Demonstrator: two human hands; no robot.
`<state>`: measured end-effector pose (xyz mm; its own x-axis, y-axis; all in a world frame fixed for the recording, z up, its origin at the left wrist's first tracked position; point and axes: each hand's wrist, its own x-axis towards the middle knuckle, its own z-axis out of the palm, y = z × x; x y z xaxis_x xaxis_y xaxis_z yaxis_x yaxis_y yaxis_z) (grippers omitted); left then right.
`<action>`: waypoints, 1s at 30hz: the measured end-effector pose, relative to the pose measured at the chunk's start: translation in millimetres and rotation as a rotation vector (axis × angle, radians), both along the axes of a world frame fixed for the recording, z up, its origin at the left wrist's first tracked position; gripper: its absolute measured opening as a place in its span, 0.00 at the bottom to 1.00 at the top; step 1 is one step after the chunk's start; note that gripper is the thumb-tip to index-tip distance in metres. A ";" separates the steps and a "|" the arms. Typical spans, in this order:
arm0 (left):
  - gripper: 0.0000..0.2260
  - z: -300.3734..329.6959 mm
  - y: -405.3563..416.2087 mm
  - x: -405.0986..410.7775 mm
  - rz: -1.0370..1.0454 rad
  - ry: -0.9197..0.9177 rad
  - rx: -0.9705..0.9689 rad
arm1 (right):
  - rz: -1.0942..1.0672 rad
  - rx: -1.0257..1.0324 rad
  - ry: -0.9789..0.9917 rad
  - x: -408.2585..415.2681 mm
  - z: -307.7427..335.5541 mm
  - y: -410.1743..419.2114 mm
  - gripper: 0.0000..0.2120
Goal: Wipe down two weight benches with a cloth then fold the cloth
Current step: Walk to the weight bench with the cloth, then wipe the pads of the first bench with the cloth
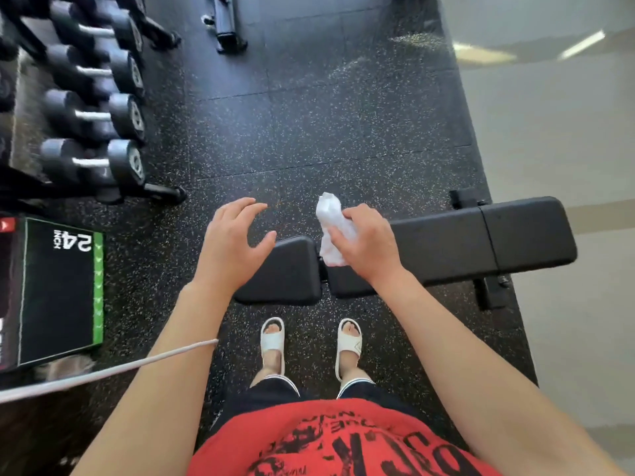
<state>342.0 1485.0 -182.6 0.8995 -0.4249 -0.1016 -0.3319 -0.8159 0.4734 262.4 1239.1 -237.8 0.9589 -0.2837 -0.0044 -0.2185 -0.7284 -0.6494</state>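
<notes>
A black padded weight bench [446,242] lies crosswise in front of me, its short seat pad [285,273] at the left and its long back pad to the right. My right hand [367,245] grips a crumpled white cloth [331,218] over the gap between the two pads. My left hand [233,242] hovers with relaxed, spread fingers above the seat pad's left end and holds nothing. A second bench [225,22] stands far off at the top of the view.
A dumbbell rack [96,108] with several dumbbells stands at the left. A black plyo box marked 24 inch [58,290] sits at the near left. My feet in white slides [309,345] stand just before the bench. Pale floor [567,149] begins at the right.
</notes>
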 end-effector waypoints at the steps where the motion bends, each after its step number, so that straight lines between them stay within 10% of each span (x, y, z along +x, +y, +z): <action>1: 0.22 0.3 6.7 -3.4 0.019 -0.005 0.006 | 0.012 0.012 0.002 0.9 -2.0 3.3 0.16; 30: 0.24 -129.2 290.2 -51.7 0.069 0.061 -0.022 | 0.159 0.028 0.098 -15.6 -110.6 274.1 0.13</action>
